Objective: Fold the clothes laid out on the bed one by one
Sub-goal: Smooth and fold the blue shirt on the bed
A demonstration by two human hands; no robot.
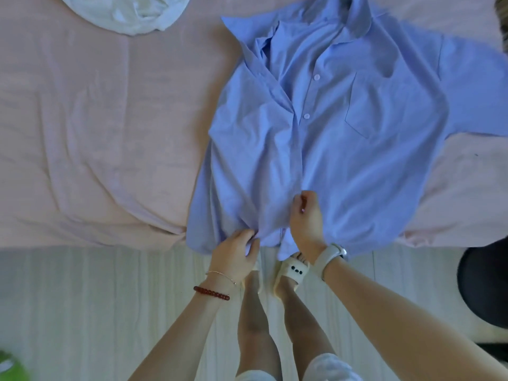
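Bed (96,127): covered with a pink sheet, creased; its near edge meets a pale wood floor (82,298) where the person stands
Shirt (330,133): blue, short-sleeved, lying front up on the right half of the bed, collar far, hem hanging over the near edge; sleeves spread out; two buttons visible on the placket, the lower front parted and bunched near the hem
Left hand (236,251): fingers curled, gripping a fold of the left front panel at the hem
Right hand (306,215): fingers drawn together, pinching cloth at the placket just above the hem; whether it is on a button I cannot tell
White cloth (129,12): a crumpled garment at the far edge of the bed, well apart from the shirt; untouched
Done: nothing looks folded; no finished stack is in view
Step in hand: likely closing or squaring the shirt's lower front before folding
Left: the shirt's sleeves and body, then the white cloth; the task appears near its start
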